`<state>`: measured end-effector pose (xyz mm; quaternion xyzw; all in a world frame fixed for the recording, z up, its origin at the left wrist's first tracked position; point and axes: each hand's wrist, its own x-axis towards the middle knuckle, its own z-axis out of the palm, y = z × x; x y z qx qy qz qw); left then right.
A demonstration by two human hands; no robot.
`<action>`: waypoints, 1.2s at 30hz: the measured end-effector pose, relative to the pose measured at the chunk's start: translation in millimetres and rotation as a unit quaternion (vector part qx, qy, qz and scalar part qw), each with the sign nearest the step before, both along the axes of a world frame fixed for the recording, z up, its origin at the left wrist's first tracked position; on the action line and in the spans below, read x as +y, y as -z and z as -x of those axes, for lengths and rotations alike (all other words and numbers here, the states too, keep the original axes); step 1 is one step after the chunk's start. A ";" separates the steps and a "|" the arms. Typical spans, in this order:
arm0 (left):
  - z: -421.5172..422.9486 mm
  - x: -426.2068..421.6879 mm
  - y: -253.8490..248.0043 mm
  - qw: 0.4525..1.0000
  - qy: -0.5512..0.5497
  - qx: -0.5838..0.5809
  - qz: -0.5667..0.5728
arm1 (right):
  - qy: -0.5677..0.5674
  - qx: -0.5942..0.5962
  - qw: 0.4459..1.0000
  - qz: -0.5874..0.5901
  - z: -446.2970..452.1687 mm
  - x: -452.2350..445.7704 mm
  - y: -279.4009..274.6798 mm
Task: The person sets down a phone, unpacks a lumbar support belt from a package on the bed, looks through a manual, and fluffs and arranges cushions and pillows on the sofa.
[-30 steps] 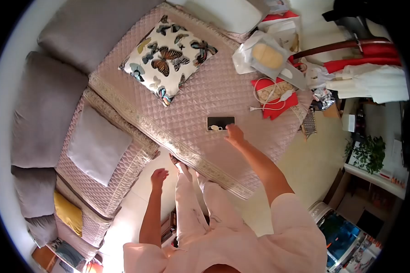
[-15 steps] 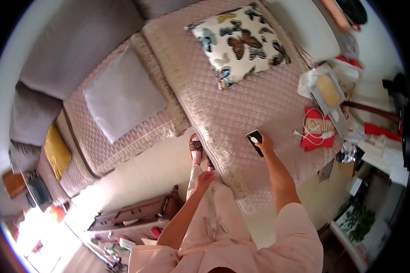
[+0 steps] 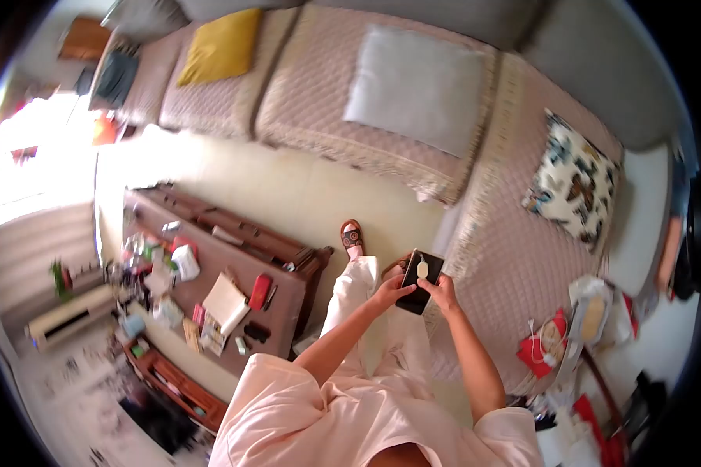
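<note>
A dark phone with a pale oval shape on its face is held up in front of my body, slightly tilted. My left hand grips its left side, with the thumb over the edge. On the right side, my right hand holds the same phone, fingers bent around it. Both hands are above my light trousers, beside the edge of the quilted sofa cover.
A grey cushion, a yellow cushion and a butterfly cushion lie on the sofa. At left stands a brown table with a red case and papers. A red item with a white cord lies at right.
The phone has been lifted off the sofa cover by my right hand, and my left hand has come up and taken hold of it too. The view has turned left towards the table.
</note>
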<state>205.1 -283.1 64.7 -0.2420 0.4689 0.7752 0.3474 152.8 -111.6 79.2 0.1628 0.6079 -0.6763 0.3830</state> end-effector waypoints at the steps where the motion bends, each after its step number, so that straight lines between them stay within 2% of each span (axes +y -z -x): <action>1: -3.3 -17.3 -11.7 0.997 -0.041 -0.019 -0.059 | -0.011 -0.016 1.000 0.006 7.7 -21.4 -3.0; 3: -6.2 -50.7 -37.3 0.988 -0.126 -0.011 -0.086 | -0.042 0.019 0.998 0.043 26.7 -69.0 -15.2; 5: -11.8 -85.5 -48.3 0.971 -0.202 -0.013 -0.127 | -0.161 0.034 0.986 0.037 41.5 -111.3 -16.2; 6: -20.9 -100.1 -38.9 0.961 -0.255 -0.050 -0.098 | -0.187 0.049 0.981 0.019 40.6 -134.2 -10.1; 8: -32.2 -147.5 -31.3 0.938 -0.337 -0.012 -0.078 | -0.237 0.065 0.969 0.007 45.3 -182.1 -8.6; 9: -44.2 -172.3 -29.2 0.924 -0.376 0.003 -0.069 | -0.207 0.065 0.975 0.039 42.4 -205.6 -16.7; 11: -79.2 -230.5 11.9 0.858 -0.507 -0.082 -0.012 | -0.206 0.072 0.974 0.057 36.4 -234.8 -20.0; 12: -53.0 -268.1 -56.8 0.802 -0.580 -0.140 0.013 | -0.222 0.050 0.972 0.066 29.7 -239.3 -14.6; 13: -79.9 -303.2 -26.9 0.768 -0.616 -0.170 0.049 | -0.234 0.033 0.969 0.071 23.2 -234.9 -6.9; 14: -116.3 -337.1 28.8 0.737 -0.672 -0.063 0.019 | -0.265 0.064 0.961 0.041 18.8 -230.5 -4.9; 15: -129.9 -373.0 20.9 0.730 -0.682 -0.046 -0.017 | -0.295 0.094 0.951 0.012 13.5 -225.4 -4.1; 16: -146.1 -402.3 21.9 0.693 -0.720 -0.030 -0.033 | -0.317 0.100 0.943 -0.026 7.5 -217.1 -4.0; 18: -203.5 -456.5 73.0 0.562 -0.820 -0.063 -0.088 | -0.380 0.088 0.916 -0.095 -2.2 -198.2 -9.4; 20: -262.2 -491.7 116.9 0.519 -0.849 -0.003 -0.103 | -0.424 0.055 0.893 -0.143 -4.8 -176.1 -16.4; 21: -273.2 -499.1 105.9 0.509 -0.856 -0.041 -0.078 | -0.426 0.037 0.890 -0.158 -6.3 -167.0 -18.2; 22: -291.6 -508.7 118.1 0.450 -0.889 -0.077 -0.036 | -0.424 0.021 0.887 -0.180 -5.8 -161.8 -20.8; 23: -307.4 -513.1 128.4 0.421 -0.903 -0.083 -0.030 | -0.421 0.005 0.885 -0.201 -4.8 -157.1 -25.2; 25: -318.5 -516.7 124.2 0.390 -0.913 -0.122 -0.003 | -0.418 -0.009 0.878 -0.231 2.1 -155.5 -36.2; 27: -337.3 -520.3 136.4 0.340 -0.927 -0.151 -0.042 | -0.421 -0.001 0.873 -0.246 11.3 -157.3 -47.6; 28: -343.1 -517.3 142.7 0.374 -0.913 -0.159 -0.037 | -0.417 -0.004 0.874 -0.248 16.4 -158.9 -50.3; 31: -365.2 -511.7 169.7 0.391 -0.900 -0.188 -0.040 | -0.405 -0.008 0.880 -0.246 32.0 -166.1 -56.4; 33: -353.5 -515.2 144.6 0.378 -0.879 -0.290 -0.031 | -0.397 -0.006 0.888 -0.234 40.6 -170.0 -57.0; 34: -344.7 -519.4 131.2 0.333 -0.876 -0.347 -0.038 | -0.392 -0.010 0.890 -0.234 44.9 -173.8 -59.8; 36: -349.2 -519.8 129.5 0.366 -0.856 -0.364 -0.022 | -0.393 -0.015 0.890 -0.230 57.6 -187.1 -66.7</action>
